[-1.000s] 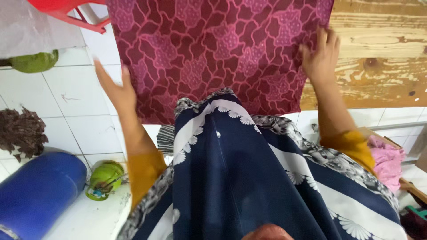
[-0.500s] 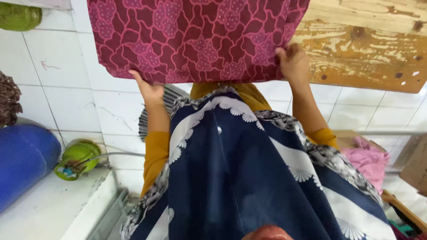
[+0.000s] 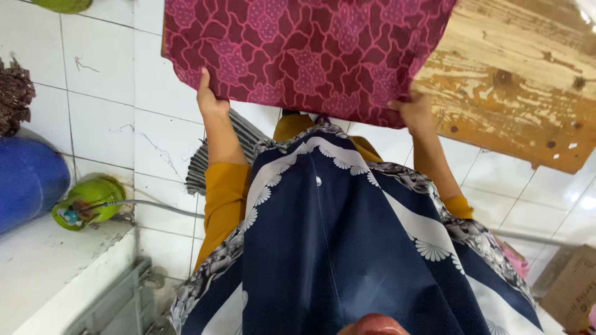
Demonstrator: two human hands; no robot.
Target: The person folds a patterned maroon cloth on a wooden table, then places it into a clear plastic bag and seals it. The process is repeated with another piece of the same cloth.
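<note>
A maroon cloth with a pink patterned print is spread out in front of me and fills the top middle of the head view. My left hand grips its lower edge on the left. At the lower right edge my right hand holds the same cloth. Both arms wear mustard yellow sleeves. Below them hangs my dark blue garment with white patterned bands. The cloth's upper part runs out of the frame.
White floor tiles lie below. A worn wooden board is at the right. At the left are a blue drum, a green gas cylinder with a hose, a dark bundle and a white ledge. A cardboard box sits bottom right.
My hands have moved from the cloth's sides to its lower edge, and the cloth sits higher in the view. The camera has shifted, so the blue drum and green cylinder lie further left.
</note>
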